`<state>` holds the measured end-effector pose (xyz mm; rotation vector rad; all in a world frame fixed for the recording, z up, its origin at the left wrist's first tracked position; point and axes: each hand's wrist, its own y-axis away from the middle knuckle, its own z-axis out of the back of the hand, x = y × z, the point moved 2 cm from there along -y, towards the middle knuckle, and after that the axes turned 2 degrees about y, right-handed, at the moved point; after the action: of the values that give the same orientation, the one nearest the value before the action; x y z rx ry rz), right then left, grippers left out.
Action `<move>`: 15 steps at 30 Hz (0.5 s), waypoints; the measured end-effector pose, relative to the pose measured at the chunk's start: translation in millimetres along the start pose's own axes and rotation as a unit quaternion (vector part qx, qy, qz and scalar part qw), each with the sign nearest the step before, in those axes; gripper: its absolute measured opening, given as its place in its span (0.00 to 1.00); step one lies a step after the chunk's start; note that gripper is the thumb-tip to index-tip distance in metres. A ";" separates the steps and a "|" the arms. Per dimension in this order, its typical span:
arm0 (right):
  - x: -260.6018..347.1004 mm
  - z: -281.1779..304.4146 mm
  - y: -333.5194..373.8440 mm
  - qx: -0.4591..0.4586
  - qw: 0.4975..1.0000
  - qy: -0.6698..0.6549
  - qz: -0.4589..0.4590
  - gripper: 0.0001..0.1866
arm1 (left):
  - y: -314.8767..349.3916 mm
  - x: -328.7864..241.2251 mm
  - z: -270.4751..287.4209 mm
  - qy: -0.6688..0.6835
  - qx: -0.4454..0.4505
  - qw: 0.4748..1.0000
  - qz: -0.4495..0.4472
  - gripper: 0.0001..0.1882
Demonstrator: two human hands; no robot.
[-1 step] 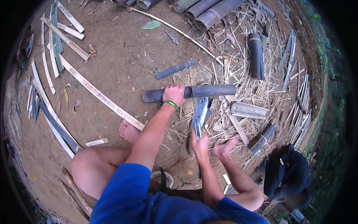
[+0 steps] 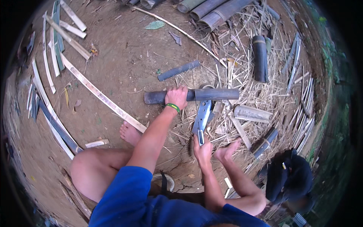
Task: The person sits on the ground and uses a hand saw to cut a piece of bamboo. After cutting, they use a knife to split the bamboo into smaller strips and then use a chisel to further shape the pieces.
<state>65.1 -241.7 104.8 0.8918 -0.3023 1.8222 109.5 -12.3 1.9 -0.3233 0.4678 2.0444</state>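
Observation:
A dark bamboo tube (image 2: 219,94) lies crosswise on the ground in front of me. My left hand (image 2: 176,96) is wrapped over it left of its middle, with a green band on the wrist. Below the tube, my right hand (image 2: 203,149) grips the handle of a broad flat-bladed tool with holes along its metal blade (image 2: 202,114). The blade's far end reaches the tube's near side, right of my left hand; whether it touches cannot be made out. Its cutting edge is not clear. Behind the tube lies a thinner dark bamboo piece (image 2: 179,70).
Shavings and thin strips (image 2: 242,60) litter the ground to the right, with a split bamboo half (image 2: 252,113) and short tubes (image 2: 260,58) among them. Long strips (image 2: 96,92) lie left. Larger bamboo tubes (image 2: 223,15) lie at the back. Another person (image 2: 289,176) crouches at lower right.
My right hand has come slightly nearer to me with the tool, and its blade is tilted a little differently. My left hand and the bamboo tube stay in place.

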 end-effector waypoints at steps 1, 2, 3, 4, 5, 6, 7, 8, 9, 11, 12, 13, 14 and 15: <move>-10.7 -1.6 -6.8 0.017 0.999 0.030 -0.003 0.18 | -1.5 -0.7 1.5 0.001 -0.003 1.000 -0.003 0.23; -13.7 -23.4 -45.6 0.041 0.989 0.064 -0.123 0.18 | 5.7 -13.1 -3.2 0.013 0.004 1.000 -0.023 0.23; -0.7 -31.1 -77.5 0.016 0.995 0.064 -0.070 0.20 | 3.3 -12.9 -7.2 0.013 0.000 1.000 -0.021 0.24; 9.6 -34.4 -96.4 0.062 0.990 0.081 -0.097 0.23 | 4.4 -11.1 -8.0 0.020 -0.008 1.000 -0.017 0.23; 3.8 -32.1 -84.8 0.056 0.990 0.071 -0.107 0.23 | 3.1 -9.3 -8.5 0.027 -0.016 0.999 -0.013 0.22; -5.7 -27.2 -62.9 0.051 0.990 0.062 -0.117 0.23 | 4.3 -7.7 -9.4 0.035 -0.024 0.999 -0.009 0.21; -16.5 -20.1 -32.9 0.021 0.997 0.044 -0.062 0.23 | 4.7 -2.5 -7.4 0.055 -0.010 0.998 -0.002 0.20; -23.5 -15.1 -1.3 -0.009 1.000 0.024 -0.006 0.22 | 0.1 3.7 -1.3 0.046 -0.016 0.999 -0.003 0.20; -23.4 -6.5 8.3 0.013 0.999 0.014 -0.043 0.21 | -1.3 0.9 -0.2 0.043 -0.017 0.999 -0.001 0.20; -21.2 -28.1 -27.9 0.029 0.994 0.053 -0.088 0.21 | 3.8 -4.1 -6.7 0.025 -0.012 1.000 0.004 0.19; -18.1 -36.6 -59.1 0.031 0.991 0.074 -0.106 0.21 | 3.5 -10.3 -8.3 0.038 -0.003 0.999 0.005 0.20; -3.5 -39.7 -95.0 0.029 0.993 0.061 -0.095 0.21 | -4.6 -13.5 -5.2 0.046 -0.004 0.999 0.003 0.20; 8.6 -44.1 -113.2 0.035 0.994 0.045 -0.088 0.22 | -6.0 -9.9 -4.4 0.051 0.001 0.999 0.008 0.20; 7.2 -38.9 -108.9 0.044 0.993 0.035 -0.099 0.23 | -4.6 -12.2 -5.9 0.041 0.012 0.999 0.008 0.20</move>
<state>142.9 -167.4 61.8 0.8838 -0.0848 1.6879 119.6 -22.4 0.8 -0.3920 0.5467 2.0461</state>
